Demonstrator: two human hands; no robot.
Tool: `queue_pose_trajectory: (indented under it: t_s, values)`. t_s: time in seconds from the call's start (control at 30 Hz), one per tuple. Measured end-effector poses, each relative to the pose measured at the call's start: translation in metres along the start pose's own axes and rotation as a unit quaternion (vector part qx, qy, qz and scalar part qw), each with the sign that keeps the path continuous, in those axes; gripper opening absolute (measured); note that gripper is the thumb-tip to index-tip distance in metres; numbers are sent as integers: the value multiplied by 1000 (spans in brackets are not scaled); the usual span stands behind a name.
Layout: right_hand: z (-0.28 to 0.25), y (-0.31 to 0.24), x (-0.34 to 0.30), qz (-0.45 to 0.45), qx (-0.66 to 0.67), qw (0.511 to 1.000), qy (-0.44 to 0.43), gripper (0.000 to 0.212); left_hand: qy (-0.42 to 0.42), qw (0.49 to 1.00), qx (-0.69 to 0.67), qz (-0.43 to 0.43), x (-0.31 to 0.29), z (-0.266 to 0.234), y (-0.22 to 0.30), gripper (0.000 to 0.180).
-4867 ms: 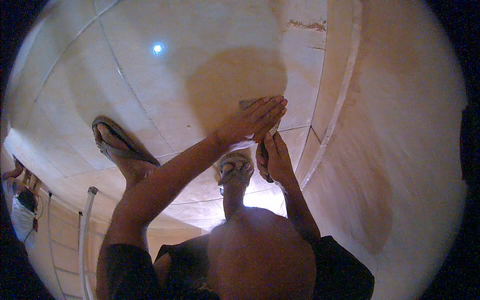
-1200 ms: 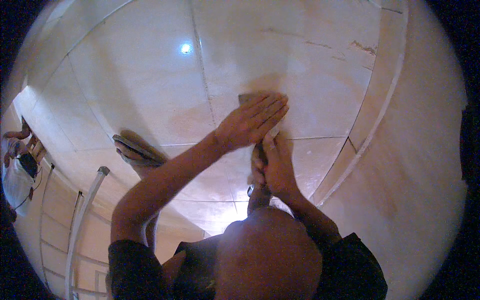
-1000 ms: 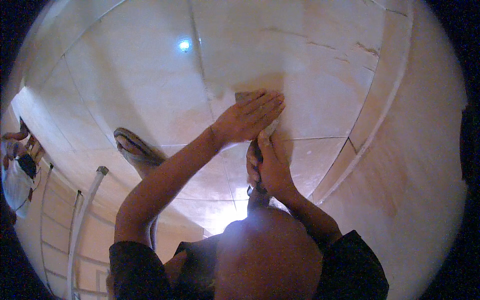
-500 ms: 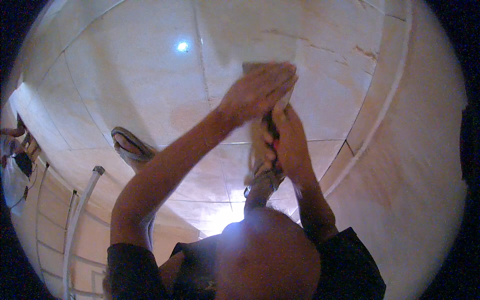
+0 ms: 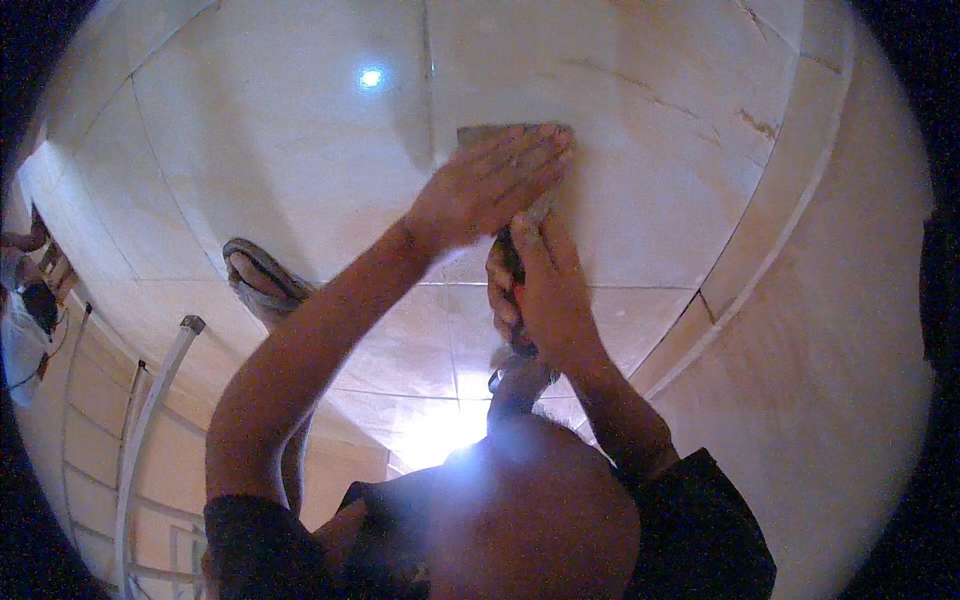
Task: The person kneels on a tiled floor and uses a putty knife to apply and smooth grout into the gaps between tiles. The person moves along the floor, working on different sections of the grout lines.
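My right hand (image 5: 552,290) is wrapped around the dark handle (image 5: 512,262) of a wide-bladed scraper; a bit of red shows by the fingers. Flat across the scraper's grey blade (image 5: 474,136) lies my left hand (image 5: 490,188), its fingers stretched out side by side and pointing to the upper right. Most of the blade is hidden beneath that hand. The blade lies against a pale floor tile (image 5: 640,190), right of a dark tile joint. Between my arms, one foot and ankle are partly covered by the right hand.
A sandalled foot (image 5: 258,275) stands on the tiles at left. Farther left is a white ladder-like metal frame (image 5: 155,430). A pale wall (image 5: 790,400) with a skirting edge (image 5: 775,265) rises at right. A whitish bag-like item (image 5: 22,345) lies at the far left edge.
Both hands have moved left over the tile together with the scraper, so the blade is nearer the tile joint. The view has shifted slightly. The hold looks unchanged.
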State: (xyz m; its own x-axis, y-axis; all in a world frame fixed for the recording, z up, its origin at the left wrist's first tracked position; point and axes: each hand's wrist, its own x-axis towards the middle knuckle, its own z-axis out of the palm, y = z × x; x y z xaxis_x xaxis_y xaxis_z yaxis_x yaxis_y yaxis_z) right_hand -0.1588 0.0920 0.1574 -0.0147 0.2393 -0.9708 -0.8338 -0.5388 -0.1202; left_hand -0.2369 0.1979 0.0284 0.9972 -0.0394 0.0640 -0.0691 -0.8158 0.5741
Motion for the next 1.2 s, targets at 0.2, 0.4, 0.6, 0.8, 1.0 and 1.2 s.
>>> queue_pose_trajectory:
  t_s: [0.2, 0.4, 0.6, 0.8, 1.0, 1.2]
  values:
    - [19, -68, 25, -131, 39, 990, -40, 24, 109, 993, -43, 14, 61, -45, -59, 50]
    - [15, -77, 22, -141, 47, 987, -69, 25, 124, 991, -44, -13, 62, -45, -57, 48]
    - [10, -20, -2, -42, 21, 999, -26, 28, 71, 992, -95, -47, 17, -36, -4, 48]
    - [19, -43, 11, -84, 20, 995, -44, 29, 72, 991, -104, -54, 30, -37, -33, 48]
    - [34, -104, 40, -196, 62, 975, -87, 27, 106, 988, -107, -24, 80, -71, -91, 46]
    - [32, -106, 25, -232, 66, 968, -65, 26, 78, 974, -194, -83, 97, -80, -78, 44]
